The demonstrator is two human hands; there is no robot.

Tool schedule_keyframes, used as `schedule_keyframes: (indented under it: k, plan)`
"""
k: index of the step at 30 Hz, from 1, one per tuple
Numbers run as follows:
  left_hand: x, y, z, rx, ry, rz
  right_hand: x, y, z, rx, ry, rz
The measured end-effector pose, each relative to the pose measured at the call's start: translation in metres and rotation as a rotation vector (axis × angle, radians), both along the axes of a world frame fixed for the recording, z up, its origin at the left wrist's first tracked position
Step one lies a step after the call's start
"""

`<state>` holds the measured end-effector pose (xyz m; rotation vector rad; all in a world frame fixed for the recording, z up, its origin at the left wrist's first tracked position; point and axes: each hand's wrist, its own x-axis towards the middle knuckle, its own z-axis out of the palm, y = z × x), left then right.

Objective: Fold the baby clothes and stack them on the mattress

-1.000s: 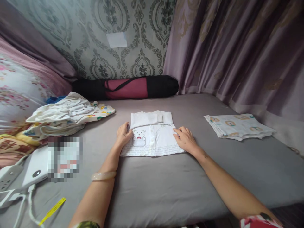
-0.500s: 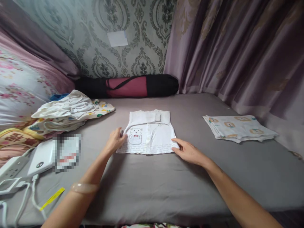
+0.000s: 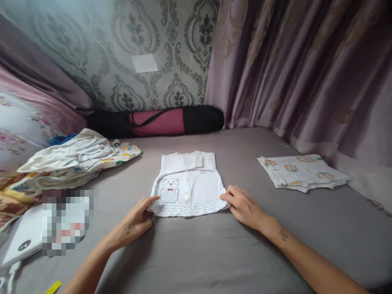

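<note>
A small white shirt [image 3: 202, 185] with a bear print and buttons lies flat on the grey sheet, its sleeves folded across the upper part. My left hand [image 3: 139, 216] pinches the lower left corner of the shirt between thumb and fingers. At the lower right corner, my right hand [image 3: 243, 204] grips the hem in the same way. The hem between both hands lies slightly curved on the sheet.
Folded printed cloth [image 3: 303, 171] lies at the right. A heap of clothes [image 3: 82, 155] is at the left, above a white power bank [image 3: 26, 237] with a cable. Along the wall rests a black and red long bag [image 3: 159, 121]. Curtains hang at the right.
The view has shifted, so the shirt sits lower in it. My left hand has moved down the shirt's side to its lower corner and closed there; my right hand now pinches the right corner.
</note>
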<state>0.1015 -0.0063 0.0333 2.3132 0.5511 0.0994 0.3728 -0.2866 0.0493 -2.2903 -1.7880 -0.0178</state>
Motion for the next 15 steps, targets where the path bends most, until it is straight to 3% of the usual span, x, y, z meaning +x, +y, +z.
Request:
schedule_keyframes:
  k: [2,5,9,13,15]
  plan:
    - [-0.001,0.007,-0.013,0.172,-0.049,-0.012,0.002,0.002,-0.001,0.038,-0.079,0.039]
    - [0.001,0.02,-0.031,0.46,-0.145,-0.007,0.007,0.007,-0.008,0.09,-0.118,0.206]
    - [0.004,0.032,-0.035,0.716,-0.267,-0.113,0.014,0.014,-0.02,0.087,-0.047,0.313]
    - [0.008,0.039,-0.024,0.655,-0.265,-0.444,0.019,0.016,-0.019,0.084,0.117,0.334]
    - [0.01,0.04,-0.017,0.566,-0.269,-0.508,0.023,0.016,-0.013,0.075,0.195,0.349]
